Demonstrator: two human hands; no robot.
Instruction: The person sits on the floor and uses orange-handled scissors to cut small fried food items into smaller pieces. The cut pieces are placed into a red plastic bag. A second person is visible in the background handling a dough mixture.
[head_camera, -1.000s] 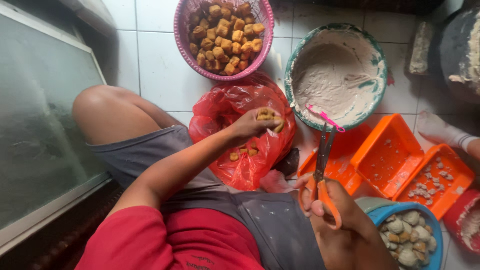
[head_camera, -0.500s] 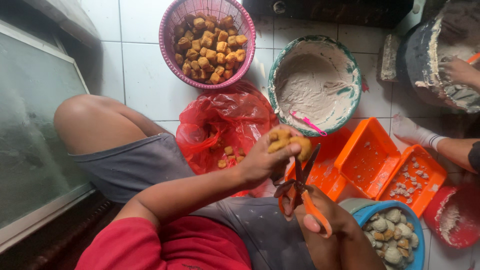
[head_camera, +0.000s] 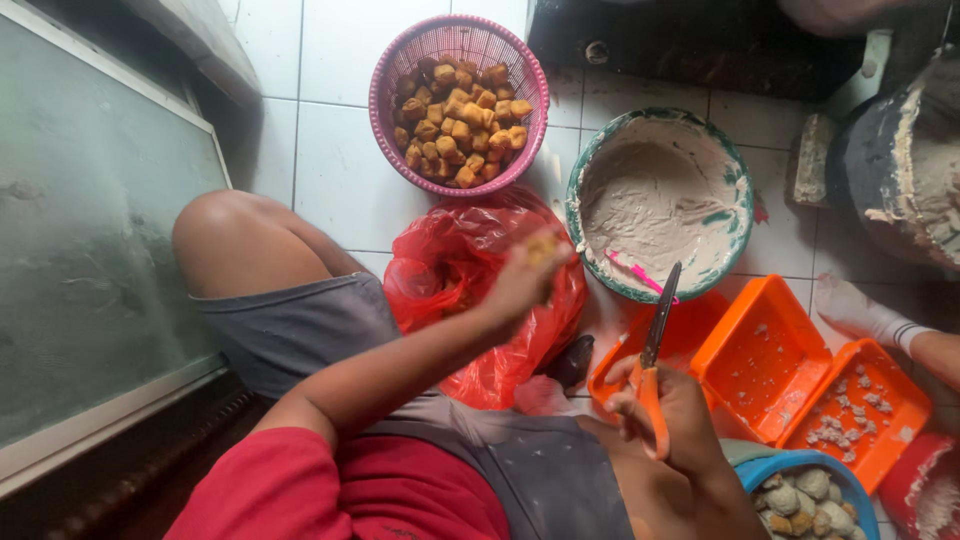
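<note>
1. While the left hand (head_camera: 520, 285) hovers over the red plastic bag (head_camera: 470, 290), its fingers are closed around a blurred yellow-brown fried piece (head_camera: 541, 248).
2. Right hand (head_camera: 665, 415) fingers are closed through the handles of orange-handled scissors (head_camera: 655, 345), blades shut, beside the orange trays (head_camera: 760, 365).
3. More fried pieces fill the pink basket (head_camera: 458, 105) on the floor.

Left hand (head_camera: 522, 285) motion-blurred, its held piece unclear; blue bowl (head_camera: 850, 480) cut by the bottom edge.

The person wears a red short-sleeved shirt (head_camera: 330, 495). Grey shorts (head_camera: 300, 330) bear pale powdery smears. Forearms, hands and knee are bare.
</note>
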